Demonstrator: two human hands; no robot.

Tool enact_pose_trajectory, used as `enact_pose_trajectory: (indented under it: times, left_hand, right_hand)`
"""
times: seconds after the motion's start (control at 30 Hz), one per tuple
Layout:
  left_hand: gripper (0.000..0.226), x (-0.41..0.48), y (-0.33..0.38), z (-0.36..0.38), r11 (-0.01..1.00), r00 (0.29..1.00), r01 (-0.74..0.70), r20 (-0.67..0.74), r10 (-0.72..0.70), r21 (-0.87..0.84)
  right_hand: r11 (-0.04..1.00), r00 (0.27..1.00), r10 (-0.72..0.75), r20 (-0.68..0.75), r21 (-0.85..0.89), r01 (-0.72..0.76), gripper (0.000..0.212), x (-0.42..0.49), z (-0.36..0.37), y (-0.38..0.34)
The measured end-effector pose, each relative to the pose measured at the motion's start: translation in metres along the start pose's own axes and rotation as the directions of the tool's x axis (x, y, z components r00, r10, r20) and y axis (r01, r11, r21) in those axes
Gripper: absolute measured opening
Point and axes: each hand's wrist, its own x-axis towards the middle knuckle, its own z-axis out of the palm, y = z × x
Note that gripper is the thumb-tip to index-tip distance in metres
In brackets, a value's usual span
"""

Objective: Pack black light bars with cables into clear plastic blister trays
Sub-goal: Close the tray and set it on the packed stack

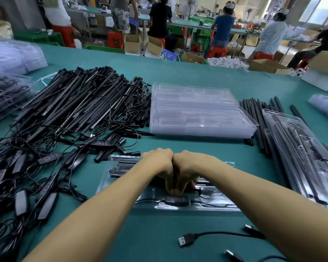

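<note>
view: head cam, single, wide-angle
facing: forward and down over both forearms
range: close to left hand (157,163) and right hand (187,167), which sit mid-frame
shared: n/a, one view

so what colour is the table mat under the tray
Teal green table mat, clearest in the head view around the clear tray.

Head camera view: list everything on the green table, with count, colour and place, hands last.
Table: one, green, under everything.
Loose light bars with cables: large pile, black, left of centre.
Inline controllers: several, black, near left among tangled cables.
Empty blister trays: one stack, clear, centre back.
Bare bars: a row, black, right of the stack.
Packed trays: a pile, clear with black bars, far right.
Tray being filled: one, clear, near centre, a controller seated in its front slot.
USB plugs: three visible, black, near edge.
Hands: left hand and right hand, pressed together over the tray.
</note>
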Motion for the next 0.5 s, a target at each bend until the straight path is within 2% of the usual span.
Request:
enact_pose_trajectory:
  times: [0.13,0.2,0.27,0.33,0.4,0.5]
  left_hand:
    - [0.051,-0.007,-0.003,0.000,0.999,0.998,-0.034,-0.056,0.031,-0.040]
    - [0.050,-0.018,-0.011,0.006,0.985,0.991,-0.096,-0.109,0.081,-0.143]
    - [0.044,-0.035,-0.026,0.019,0.951,0.968,-0.170,-0.223,0.112,-0.259]
    - [0.032,-0.054,-0.050,0.036,0.936,0.882,-0.231,-0.463,0.087,-0.264]
    - [0.028,-0.074,-0.083,0.054,0.942,0.740,-0.239,-0.672,0.019,-0.237]
    - [0.035,-0.102,-0.127,0.077,0.976,0.614,-0.141,-0.788,-0.047,-0.168]
  right_hand:
    - [1.000,0.995,0.011,-0.097,0.029,-0.008,0.038,-0.004,0.003,0.003]
    - [0.996,0.985,0.051,-0.162,0.074,-0.040,0.046,-0.011,0.012,0.010]
    - [0.982,0.973,0.104,-0.206,0.174,-0.068,0.051,-0.016,0.023,0.019]
    - [0.963,0.965,0.132,-0.226,0.258,-0.071,0.051,-0.022,0.032,0.023]
    - [0.948,0.965,0.152,-0.212,0.307,-0.082,0.051,-0.023,0.033,0.021]
    - [0.938,0.965,0.205,-0.165,0.315,-0.145,0.052,-0.023,0.026,0.011]
